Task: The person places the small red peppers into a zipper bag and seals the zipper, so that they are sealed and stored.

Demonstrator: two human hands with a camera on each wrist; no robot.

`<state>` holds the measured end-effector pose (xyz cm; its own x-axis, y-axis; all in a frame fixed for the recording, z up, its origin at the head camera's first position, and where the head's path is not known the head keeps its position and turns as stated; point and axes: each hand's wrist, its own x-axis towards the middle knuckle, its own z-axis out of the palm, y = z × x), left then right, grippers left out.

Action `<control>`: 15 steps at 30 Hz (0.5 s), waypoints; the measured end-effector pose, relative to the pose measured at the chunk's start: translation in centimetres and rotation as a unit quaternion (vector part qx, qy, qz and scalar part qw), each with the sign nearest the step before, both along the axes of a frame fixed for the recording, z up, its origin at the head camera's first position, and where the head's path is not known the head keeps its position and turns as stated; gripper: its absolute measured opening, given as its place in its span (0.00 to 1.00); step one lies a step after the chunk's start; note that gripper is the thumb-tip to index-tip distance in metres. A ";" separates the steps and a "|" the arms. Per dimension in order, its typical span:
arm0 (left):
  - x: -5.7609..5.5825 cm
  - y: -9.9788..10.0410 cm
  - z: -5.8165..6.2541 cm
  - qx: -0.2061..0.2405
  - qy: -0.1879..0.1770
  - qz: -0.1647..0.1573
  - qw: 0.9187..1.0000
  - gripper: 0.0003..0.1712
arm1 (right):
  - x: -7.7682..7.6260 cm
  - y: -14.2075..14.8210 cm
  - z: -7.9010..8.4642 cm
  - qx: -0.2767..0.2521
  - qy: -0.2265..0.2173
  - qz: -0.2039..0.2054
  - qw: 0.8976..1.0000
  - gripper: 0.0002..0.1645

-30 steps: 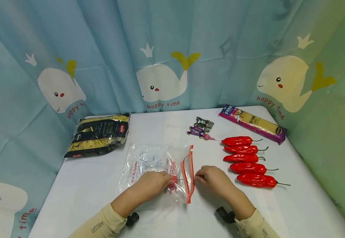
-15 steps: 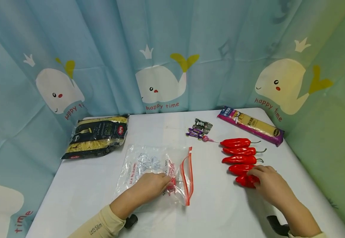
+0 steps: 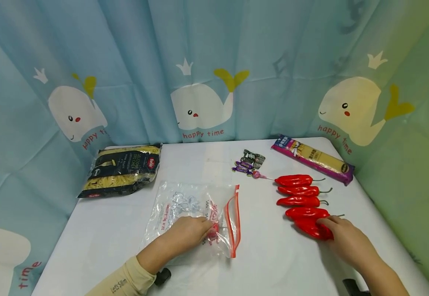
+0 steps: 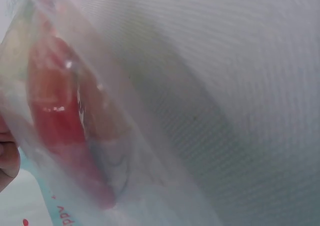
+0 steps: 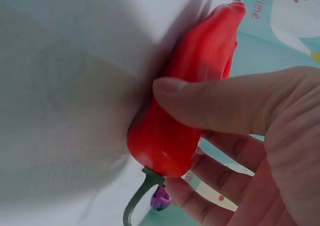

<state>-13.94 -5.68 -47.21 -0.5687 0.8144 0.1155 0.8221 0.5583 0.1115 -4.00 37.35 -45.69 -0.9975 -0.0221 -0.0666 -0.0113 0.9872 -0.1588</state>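
Observation:
My right hand [image 3: 349, 242] grips the nearest red chili pepper [image 3: 314, 229] at its stem end. In the right wrist view the thumb lies across this pepper [image 5: 160, 146], fingers behind it, its green stem [image 5: 137, 198] hanging free. Its tip overlaps the chili pepper beyond it [image 3: 305, 212] in the head view. My left hand [image 3: 186, 234] holds a clear zip bag [image 3: 166, 193] whose red-edged mouth [image 3: 236, 205] faces right. Through the plastic shows a red chili pepper [image 4: 60, 116] beside the left hand's fingertips, its stem toward the mouth.
Three more chili peppers [image 3: 297, 190] lie in a row toward the back right. Beyond them are a lollipop [image 3: 256, 174], several wrapped candies [image 3: 243, 165] and a purple noodle packet [image 3: 314, 158]. A black pasta bag [image 3: 122, 170] sits back left; a curtain [image 3: 140, 102] hangs behind.
My right hand has moved right from the bag's mouth to the nearest chili pepper and taken hold of it, and that pepper has turned slightly. The left hand stays on the bag.

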 end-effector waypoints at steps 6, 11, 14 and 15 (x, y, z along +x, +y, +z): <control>0.2 0.0 0.1 0.000 0.003 0.001 1.000 0.16 | 0.2 -1.7 0.3 0.002 0.000 0.019 1.000 0.32; 0.2 0.0 0.2 0.000 0.002 0.001 1.000 0.15 | 0.0 -4.3 1.2 -0.017 0.012 0.045 0.999 0.34; 0.2 0.0 0.3 0.000 0.003 0.000 1.000 0.15 | -0.4 -6.1 1.6 -0.033 0.024 0.065 0.997 0.34; 0.2 0.1 0.3 0.000 0.004 0.000 1.000 0.15 | -0.6 -6.8 1.7 -0.037 0.026 0.072 0.996 0.34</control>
<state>-13.71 -5.61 -46.94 -0.5677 0.8146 0.1191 0.8230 0.5583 0.1051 -4.59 30.59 -44.00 -0.9858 -0.1681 -0.0071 -0.1621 0.9604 -0.2265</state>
